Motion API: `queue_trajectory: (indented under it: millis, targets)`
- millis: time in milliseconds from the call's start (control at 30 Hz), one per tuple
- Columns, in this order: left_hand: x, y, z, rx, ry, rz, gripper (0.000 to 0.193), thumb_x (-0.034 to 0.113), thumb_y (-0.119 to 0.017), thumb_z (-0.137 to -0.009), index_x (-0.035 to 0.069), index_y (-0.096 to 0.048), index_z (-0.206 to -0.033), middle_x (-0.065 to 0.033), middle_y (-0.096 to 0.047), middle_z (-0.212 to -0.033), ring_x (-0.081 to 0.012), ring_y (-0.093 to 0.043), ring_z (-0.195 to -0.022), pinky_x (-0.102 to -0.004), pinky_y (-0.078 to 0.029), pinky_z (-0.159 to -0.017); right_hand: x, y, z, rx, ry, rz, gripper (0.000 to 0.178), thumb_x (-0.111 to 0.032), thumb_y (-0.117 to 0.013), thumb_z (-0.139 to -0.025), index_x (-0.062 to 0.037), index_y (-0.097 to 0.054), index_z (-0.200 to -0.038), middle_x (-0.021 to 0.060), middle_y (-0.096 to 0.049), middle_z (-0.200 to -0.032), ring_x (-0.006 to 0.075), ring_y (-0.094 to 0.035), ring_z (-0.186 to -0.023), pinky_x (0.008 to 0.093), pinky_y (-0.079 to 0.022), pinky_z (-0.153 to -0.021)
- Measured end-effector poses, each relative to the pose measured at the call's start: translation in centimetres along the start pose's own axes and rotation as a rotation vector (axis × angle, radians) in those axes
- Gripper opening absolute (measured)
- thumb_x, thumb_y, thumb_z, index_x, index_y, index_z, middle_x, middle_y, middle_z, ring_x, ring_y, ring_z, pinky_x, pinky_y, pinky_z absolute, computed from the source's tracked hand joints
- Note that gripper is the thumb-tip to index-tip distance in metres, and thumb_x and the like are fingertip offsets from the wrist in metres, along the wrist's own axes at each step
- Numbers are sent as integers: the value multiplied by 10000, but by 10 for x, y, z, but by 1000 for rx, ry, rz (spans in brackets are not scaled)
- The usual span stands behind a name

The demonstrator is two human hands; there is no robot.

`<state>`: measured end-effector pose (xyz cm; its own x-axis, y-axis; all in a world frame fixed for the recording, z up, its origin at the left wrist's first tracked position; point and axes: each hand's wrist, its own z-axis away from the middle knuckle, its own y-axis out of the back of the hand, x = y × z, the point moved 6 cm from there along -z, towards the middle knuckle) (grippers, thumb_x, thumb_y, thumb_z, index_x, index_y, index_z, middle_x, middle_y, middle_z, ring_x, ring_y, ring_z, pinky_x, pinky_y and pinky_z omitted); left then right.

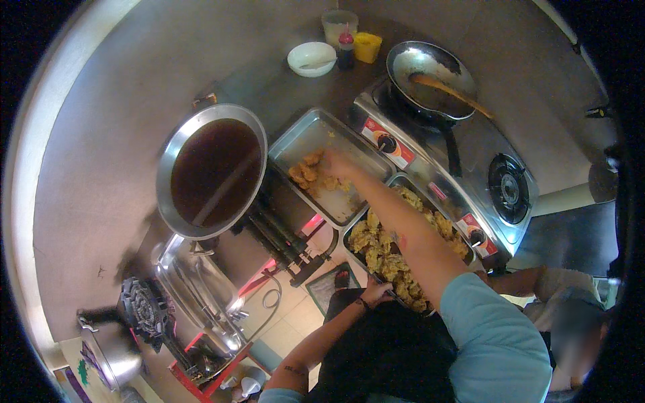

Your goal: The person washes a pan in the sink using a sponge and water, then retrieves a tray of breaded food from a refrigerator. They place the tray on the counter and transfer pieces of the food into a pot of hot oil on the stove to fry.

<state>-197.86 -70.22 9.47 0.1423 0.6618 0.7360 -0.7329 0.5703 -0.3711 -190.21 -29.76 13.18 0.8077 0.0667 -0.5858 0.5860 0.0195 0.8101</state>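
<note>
My right hand (pixel 334 163) reaches down into a shallow metal tray (pixel 316 127), right beside a small heap of golden-brown fried pieces (pixel 306 169). Its fingers are blurred, so their grip cannot be made out. Closer to my body, a second metal tray (pixel 345 240) is filled with battered pieces (pixel 379 245), yellowish and lumpy, that look like chicken. My left hand (pixel 376 292) is closed on the near rim of that second tray. My right forearm passes over it and hides part of its contents.
A wide metal pan of dark liquid (pixel 215 174) stands left of the trays. On the right, a two-burner gas stove (pixel 437 174) carries a wok (pixel 430 64) with a wooden spatula (pixel 457 95). A white bowl (pixel 310 59) sits at the back. Another person (pixel 557 295) is close at right.
</note>
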Motion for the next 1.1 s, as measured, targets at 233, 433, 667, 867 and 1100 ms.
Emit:
queue_trajectory:
  millis: [233,433,667,867,1100]
  targets:
    - [9,-7,9,126,253,330,214,54,-590,-805,42,-503,-1000,-46,-545,-872,-188,-577,-789,-416,-562,-701,-22,9,22,-202,-218,217,677,-313,-756,-627,-28,-520,-1194,202,-605,-1086,356,-575,-1019,442,-468,-860]
    - [2,-4,6,112,240,372,160,47,-583,-805,40,-512,-949,-43,-543,-859,-190,-579,-780,-399,-560,-715,-56,12,36,-353,-3,371,564,-368,-745,-639,-8,-620,-1055,200,-578,-1134,321,-563,-1037,408,-448,-890]
    - [6,1,2,17,85,64,78,47,-605,-785,33,-546,-834,-55,-547,-835,-177,-579,-772,-352,-550,-674,-74,23,65,-460,-26,440,374,-325,-748,-573,-40,-692,-808,154,-664,-850,293,-639,-803,404,-508,-725]
    - [13,-5,7,84,192,292,88,102,-616,-785,34,-564,-805,-70,-565,-786,-193,-591,-746,-373,-546,-677,-77,26,89,-871,-112,442,320,-297,-737,-568,-46,-696,-763,118,-675,-776,265,-652,-704,387,-518,-675]
    - [6,-6,6,77,265,363,70,105,-596,-800,38,-576,-801,-67,-571,-796,-199,-601,-731,-377,-541,-668,-85,23,77,-537,176,650,250,-218,-676,-662,-36,-688,-834,146,-668,-891,294,-649,-769,415,-520,-658]
